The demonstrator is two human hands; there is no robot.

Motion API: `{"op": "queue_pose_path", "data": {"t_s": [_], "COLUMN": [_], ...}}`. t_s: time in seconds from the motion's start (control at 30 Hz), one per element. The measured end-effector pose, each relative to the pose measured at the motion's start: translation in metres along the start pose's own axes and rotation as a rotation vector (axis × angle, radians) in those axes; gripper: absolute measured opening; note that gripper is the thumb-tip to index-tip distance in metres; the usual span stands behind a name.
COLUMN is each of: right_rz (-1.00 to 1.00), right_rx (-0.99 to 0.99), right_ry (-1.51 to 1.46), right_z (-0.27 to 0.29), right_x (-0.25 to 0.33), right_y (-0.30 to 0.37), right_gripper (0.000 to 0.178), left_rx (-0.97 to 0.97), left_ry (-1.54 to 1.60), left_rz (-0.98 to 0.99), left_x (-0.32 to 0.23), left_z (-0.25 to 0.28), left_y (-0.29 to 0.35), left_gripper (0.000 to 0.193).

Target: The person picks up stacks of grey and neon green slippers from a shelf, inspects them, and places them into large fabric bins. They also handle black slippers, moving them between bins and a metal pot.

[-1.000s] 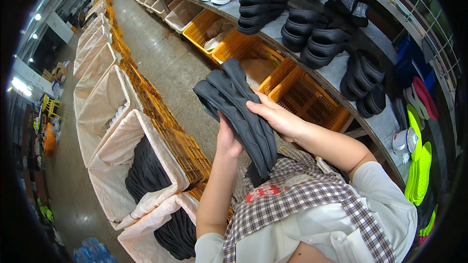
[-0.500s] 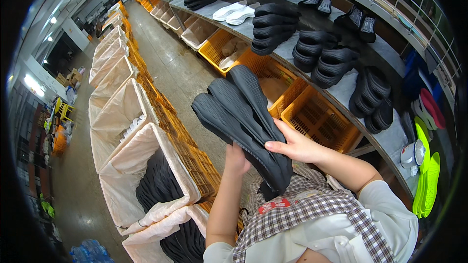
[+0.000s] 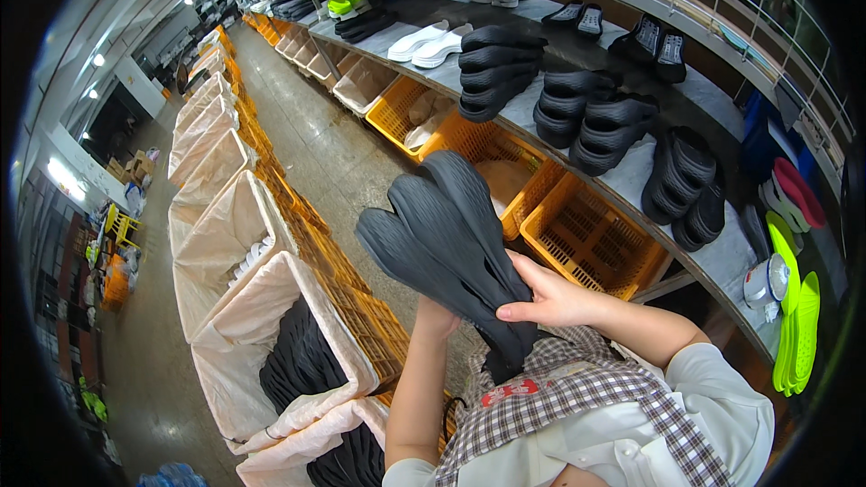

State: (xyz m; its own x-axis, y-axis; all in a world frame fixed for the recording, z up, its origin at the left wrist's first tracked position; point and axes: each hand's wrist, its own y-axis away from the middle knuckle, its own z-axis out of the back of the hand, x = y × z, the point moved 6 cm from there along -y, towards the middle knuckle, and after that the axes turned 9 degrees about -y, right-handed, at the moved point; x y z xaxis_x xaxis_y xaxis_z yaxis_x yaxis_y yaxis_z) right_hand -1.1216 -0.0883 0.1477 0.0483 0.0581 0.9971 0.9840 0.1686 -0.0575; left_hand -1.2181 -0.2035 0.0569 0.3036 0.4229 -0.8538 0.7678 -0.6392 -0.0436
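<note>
Between my two hands is a fanned stack of several black shoe soles (image 3: 433, 243), their rounded ends pointing away from me and their narrower ends near my apron. My right hand (image 3: 555, 293) grips the stack from the right side, thumb on top and fingers curled behind. On the other side my left hand (image 3: 439, 317) holds the soles from below; its fingers are mostly hidden behind them. Similar black soles (image 3: 302, 356) fill a cloth-lined basket to my left, and more dark soles (image 3: 352, 458) lie in the nearer basket.
A long bench (image 3: 433, 72) on the right carries stacked black soles (image 3: 618, 131), white soles (image 3: 442, 47), lime-green soles (image 3: 798, 334) and a white can (image 3: 765, 281). Orange crates (image 3: 591, 239) stand beneath it. Lined baskets (image 3: 212, 248) form a row along the aisle floor (image 3: 311, 113).
The soles have tilted so that more of their broad faces shows, and their far ends have dropped a little. Both hands keep their hold. The view has shifted slightly.
</note>
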Motion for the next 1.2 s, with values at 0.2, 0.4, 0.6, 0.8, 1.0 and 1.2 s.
{"op": "queue_pose_path", "data": {"t_s": [0.2,0.4,0.6,0.8,1.0,1.2], "right_rz": [0.167,0.579,-0.107,-0.083,-0.105,-0.107], "right_rx": [0.009,-0.08,-0.133,-0.177,-0.234,-0.333], "right_ry": [0.368,0.593,-0.653,-0.671,-0.596,-0.7], "right_z": [0.018,0.049,0.043,0.029,0.029,0.032], "right_x": [-0.001,0.0,-0.041,-0.027,-0.034,-0.041], "right_y": [-0.002,-0.012,0.008,0.017,0.028,0.036], "right_gripper": [0.082,0.051,0.041,0.051,0.057,0.057], "left_rx": [-0.061,-0.048,-0.035,-0.039,-0.018,-0.079], "left_ry": [-0.076,0.173,0.45,0.043,0.303,0.357], "left_rz": [-0.082,-0.004,0.351,0.145,0.371,0.486], "left_x": [-0.012,-0.012,0.0,-0.003,0.019,0.04], "left_z": [-0.007,-0.031,-0.036,-0.044,-0.054,-0.052], "left_y": [0.002,0.0,0.012,0.013,0.02,0.021], "left_gripper": [0.043,0.045,0.041,0.04,0.037,0.039]}}
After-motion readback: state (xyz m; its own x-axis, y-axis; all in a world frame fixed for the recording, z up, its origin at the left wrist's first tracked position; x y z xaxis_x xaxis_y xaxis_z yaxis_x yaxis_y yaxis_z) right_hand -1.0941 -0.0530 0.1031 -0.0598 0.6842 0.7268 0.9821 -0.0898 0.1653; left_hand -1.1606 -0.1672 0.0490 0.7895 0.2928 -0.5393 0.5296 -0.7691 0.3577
